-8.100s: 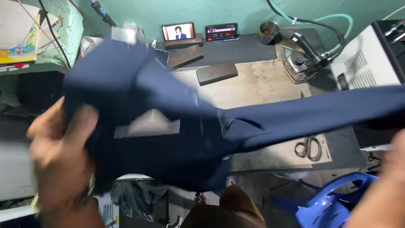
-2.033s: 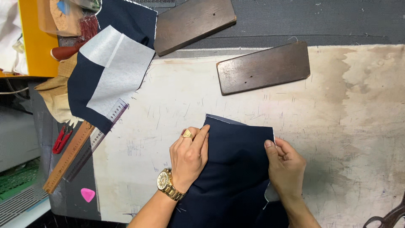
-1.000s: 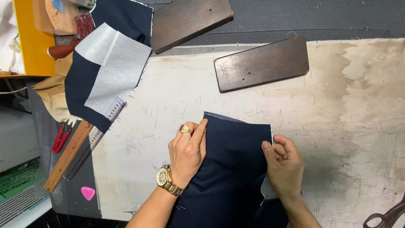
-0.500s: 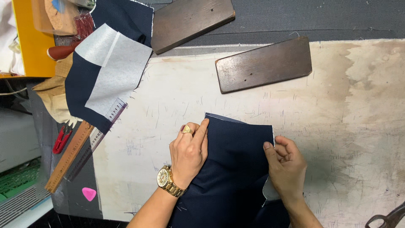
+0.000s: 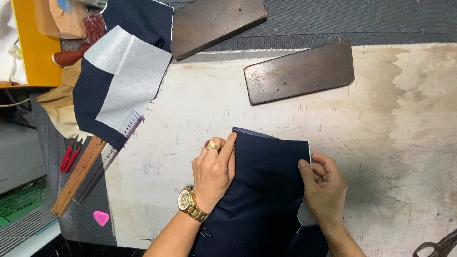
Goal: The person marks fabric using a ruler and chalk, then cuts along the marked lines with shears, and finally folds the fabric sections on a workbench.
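Pressing flat, left hand (image 5: 214,173) and right hand (image 5: 323,185) pin navy cloth (image 5: 266,190).

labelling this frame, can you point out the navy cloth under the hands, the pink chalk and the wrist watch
navy cloth (image 5: 266,190), head view, bare middle between the hands
pink chalk (image 5: 101,218), head view, its centre
wrist watch (image 5: 184,200), head view, the dial

Bright, even overhead light (soft shadows), sharp.

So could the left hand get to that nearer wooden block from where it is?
Probably yes: the left hand rests on the navy cloth, and only bare table lies between it and the wooden block.
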